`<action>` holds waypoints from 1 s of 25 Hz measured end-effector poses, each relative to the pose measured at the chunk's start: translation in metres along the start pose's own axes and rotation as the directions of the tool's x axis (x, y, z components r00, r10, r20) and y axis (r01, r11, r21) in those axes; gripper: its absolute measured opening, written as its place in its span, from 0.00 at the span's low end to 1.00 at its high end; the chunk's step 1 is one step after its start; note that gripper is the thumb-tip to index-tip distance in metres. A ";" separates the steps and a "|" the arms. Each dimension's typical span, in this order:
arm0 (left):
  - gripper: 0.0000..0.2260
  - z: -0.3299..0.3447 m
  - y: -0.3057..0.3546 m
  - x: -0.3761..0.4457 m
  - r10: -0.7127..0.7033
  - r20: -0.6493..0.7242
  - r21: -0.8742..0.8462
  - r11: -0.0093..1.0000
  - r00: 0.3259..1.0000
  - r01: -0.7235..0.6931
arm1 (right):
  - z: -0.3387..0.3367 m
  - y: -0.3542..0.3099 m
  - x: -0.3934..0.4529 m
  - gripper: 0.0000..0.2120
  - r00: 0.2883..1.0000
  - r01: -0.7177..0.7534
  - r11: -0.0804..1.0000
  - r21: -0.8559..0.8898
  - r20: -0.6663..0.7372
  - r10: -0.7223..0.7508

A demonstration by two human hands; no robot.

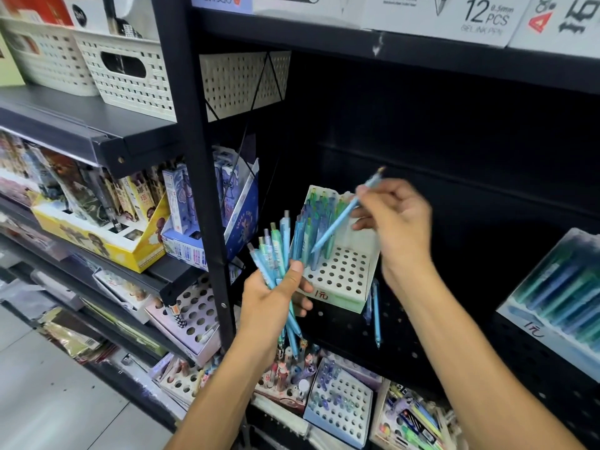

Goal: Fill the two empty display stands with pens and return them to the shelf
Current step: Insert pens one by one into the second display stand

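Head view, at centre frame: the left hand (271, 295) is closed around a bundle of pens (276, 254) in blues and greens, fanned out above the fist with their tips poking below it, while its lower fingers seem also to steady the front edge of the white display stand (341, 274) just to the right. The right hand (394, 219), right of centre, pinches a single light blue pen (341, 220) slanted tip-down toward the stand's perforated top. The stand's back rows already carry pens; the front rows of holes are open, so I judge this stand to be roughly half filled. It sits, or is held, at the front of the dark shelf (438, 177); motion blur and shadow make it hard to tell which. The main risk is the bundle: it is loosely splayed, and if the left hand shifts to hold the stand, pens could slide out and fall among the displays at lower centre. A second risk is the slanted pen missing its hole or catching the seated ones and tipping them. If the stand is only propped on fingers, a firm push could tilt it and spill its load. Two loose pens (373, 306) hang or lie just below its right corner, and could be knocked off.
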State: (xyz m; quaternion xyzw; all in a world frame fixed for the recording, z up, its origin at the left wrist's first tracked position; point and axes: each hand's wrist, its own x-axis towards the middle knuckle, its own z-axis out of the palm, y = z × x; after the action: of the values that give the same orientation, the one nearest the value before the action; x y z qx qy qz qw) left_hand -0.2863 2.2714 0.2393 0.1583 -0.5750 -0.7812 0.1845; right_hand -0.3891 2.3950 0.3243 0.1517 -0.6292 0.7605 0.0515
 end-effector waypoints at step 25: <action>0.06 0.006 0.001 0.001 -0.018 0.249 0.017 1.000 0.968 0.014 | 0.011 0.022 -0.022 0.04 0.947 -0.039 0.972 -0.233 0.303 0.110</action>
State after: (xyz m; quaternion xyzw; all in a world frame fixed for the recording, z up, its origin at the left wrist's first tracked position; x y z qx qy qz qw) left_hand -0.2898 2.2752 0.2418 0.0652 -0.5982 -0.7920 0.1032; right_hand -0.3721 2.3821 0.2987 0.2397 -0.7164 0.6523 -0.0613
